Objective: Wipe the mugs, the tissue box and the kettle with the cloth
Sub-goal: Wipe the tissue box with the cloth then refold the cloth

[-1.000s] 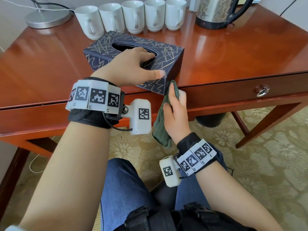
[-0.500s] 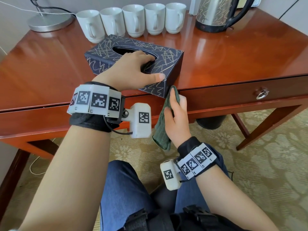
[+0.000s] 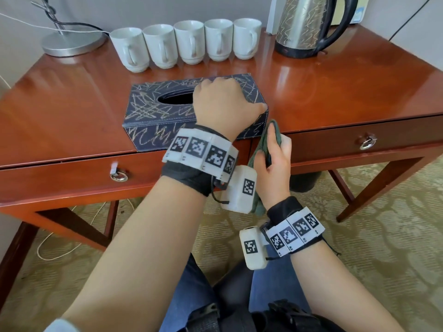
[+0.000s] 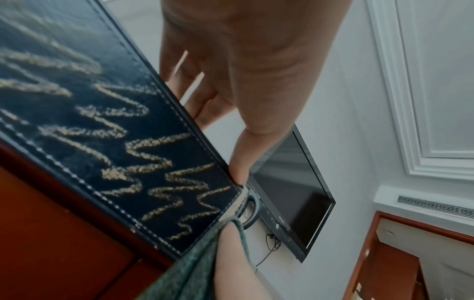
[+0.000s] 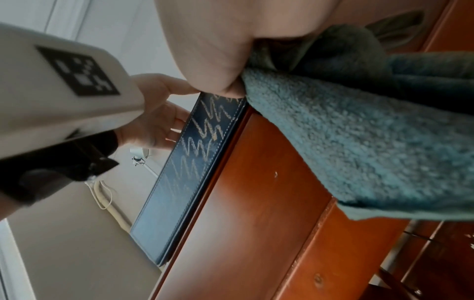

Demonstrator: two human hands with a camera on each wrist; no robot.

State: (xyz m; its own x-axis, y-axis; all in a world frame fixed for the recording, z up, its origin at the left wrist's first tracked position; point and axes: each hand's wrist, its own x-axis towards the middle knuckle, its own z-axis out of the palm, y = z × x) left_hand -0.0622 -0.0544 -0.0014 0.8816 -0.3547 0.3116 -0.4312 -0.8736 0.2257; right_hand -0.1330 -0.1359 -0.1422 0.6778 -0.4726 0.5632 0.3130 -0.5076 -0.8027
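Observation:
The dark blue tissue box (image 3: 153, 109) with gold scribbles lies along the desk's front edge. My left hand (image 3: 226, 104) grips its right end from above, fingers curled over the far side and thumb (image 4: 241, 162) on the near right corner. Just below that corner my right hand (image 3: 275, 152) holds the green cloth (image 3: 262, 142), pressed against the box's right end at the desk's edge. In the right wrist view the cloth (image 5: 359, 152) hangs in front of the desk, next to the box (image 5: 200, 138). Several white mugs (image 3: 191, 41) stand in a row at the back. The steel kettle (image 3: 304, 25) is to their right.
A lamp base (image 3: 72, 41) with a cable sits at the desk's (image 3: 347, 92) back left. Two drawers with ring pulls (image 3: 366, 142) face me. My knees are under the desk, over patterned carpet. A dark screen (image 4: 290, 192) hangs on the wall.
The tissue box has turned from lying diagonally to lying parallel with the desk's front edge. My left hand shifted to its right end. My right hand with the cloth stayed at the near right corner.

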